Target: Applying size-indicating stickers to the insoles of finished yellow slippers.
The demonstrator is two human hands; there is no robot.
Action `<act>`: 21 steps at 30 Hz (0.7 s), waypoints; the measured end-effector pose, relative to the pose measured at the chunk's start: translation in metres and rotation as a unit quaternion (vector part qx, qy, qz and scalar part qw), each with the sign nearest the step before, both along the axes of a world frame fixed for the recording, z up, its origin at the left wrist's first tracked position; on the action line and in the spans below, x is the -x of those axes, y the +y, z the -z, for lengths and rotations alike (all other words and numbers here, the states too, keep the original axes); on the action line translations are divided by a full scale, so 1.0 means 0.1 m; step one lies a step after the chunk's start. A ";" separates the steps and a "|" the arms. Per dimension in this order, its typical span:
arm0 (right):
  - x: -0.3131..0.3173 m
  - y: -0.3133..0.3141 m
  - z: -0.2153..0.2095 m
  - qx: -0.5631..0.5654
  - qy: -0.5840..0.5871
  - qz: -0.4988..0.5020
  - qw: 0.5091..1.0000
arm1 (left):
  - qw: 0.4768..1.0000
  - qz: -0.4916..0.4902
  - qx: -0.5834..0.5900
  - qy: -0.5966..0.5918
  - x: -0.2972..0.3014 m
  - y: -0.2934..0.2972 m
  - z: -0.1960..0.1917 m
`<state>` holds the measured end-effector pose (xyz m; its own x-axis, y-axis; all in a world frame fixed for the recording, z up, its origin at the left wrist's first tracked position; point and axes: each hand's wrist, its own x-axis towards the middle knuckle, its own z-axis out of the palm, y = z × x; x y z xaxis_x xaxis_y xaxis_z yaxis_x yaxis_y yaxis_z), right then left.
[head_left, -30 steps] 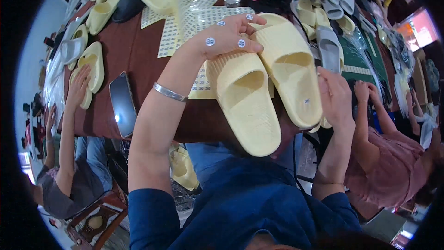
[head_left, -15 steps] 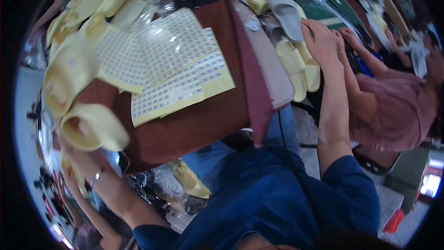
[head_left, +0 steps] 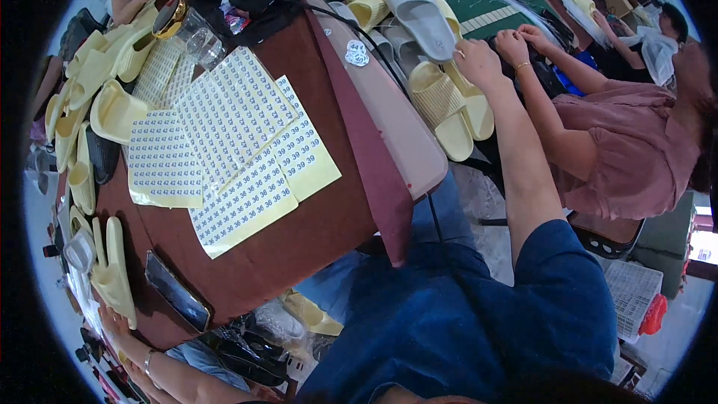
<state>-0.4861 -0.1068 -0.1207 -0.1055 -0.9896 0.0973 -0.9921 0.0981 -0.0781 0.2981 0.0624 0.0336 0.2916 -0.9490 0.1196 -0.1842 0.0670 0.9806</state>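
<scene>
At the far left the left hand (head_left: 120, 323) closes its grip on a pale yellow slipper (head_left: 114, 269) at the tabletop (head_left: 314, 224) edge. Sticker sheets (head_left: 232, 150) lie mid-table, many stickers unused, so plenty seems left. To the right, the right hand (head_left: 479, 60) rests on another yellow slipper (head_left: 441, 105); I cannot tell its grip
</scene>
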 end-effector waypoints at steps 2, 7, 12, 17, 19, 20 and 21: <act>-0.14 -0.30 0.09 -0.008 -0.021 0.053 0.998 | 0.997 -0.068 0.003 -0.046 -0.72 -0.10 -0.22; -0.05 -0.58 0.31 -0.009 -0.050 0.172 0.984 | 0.976 -0.187 0.003 -0.110 -0.03 -0.14 -0.14; 0.04 -0.63 0.35 0.177 0.003 0.089 0.980 | 0.982 -0.133 0.057 -0.118 -0.42 -0.27 -0.20; 0.15 0.17 0.48 0.212 -0.081 0.059 0.972 | 0.939 0.048 0.066 -0.335 2.03 -0.38 -0.29; 0.10 0.56 0.76 0.202 -0.078 0.033 0.976 | 0.923 0.101 0.098 -0.357 2.36 -0.48 -0.31; 0.24 0.86 0.89 0.207 -0.110 0.019 0.972 | 0.922 0.146 0.113 -0.340 2.55 -0.68 -0.12; 0.06 1.04 0.89 0.173 -0.090 0.036 0.980 | 0.917 0.171 0.118 -0.341 2.65 -0.71 -0.08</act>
